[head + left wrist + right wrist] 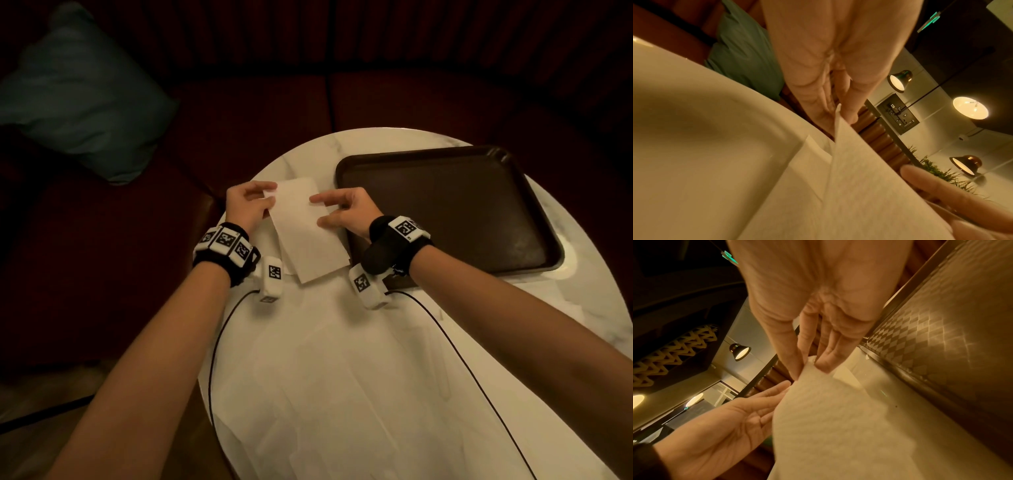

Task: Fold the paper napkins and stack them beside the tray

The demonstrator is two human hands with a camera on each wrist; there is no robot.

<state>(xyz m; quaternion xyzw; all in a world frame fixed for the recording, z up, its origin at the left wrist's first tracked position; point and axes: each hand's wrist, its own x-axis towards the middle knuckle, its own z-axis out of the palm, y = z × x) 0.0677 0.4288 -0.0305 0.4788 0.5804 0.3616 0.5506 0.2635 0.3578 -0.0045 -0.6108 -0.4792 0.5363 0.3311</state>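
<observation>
A white folded paper napkin hangs slightly above the round marble table, just left of the dark brown tray. My left hand pinches its far left corner between thumb and fingers, seen close in the left wrist view. My right hand pinches the right edge, index finger on top and thumb lower down. The right wrist view shows those fingertips closed on the napkin. Another folded napkin lies on the table beneath the held one.
Several unfolded white napkins cover the near part of the table. Two black cables run back from the wrist cameras. A teal cushion lies on the dark red sofa beyond the table's left edge. The tray holds nothing.
</observation>
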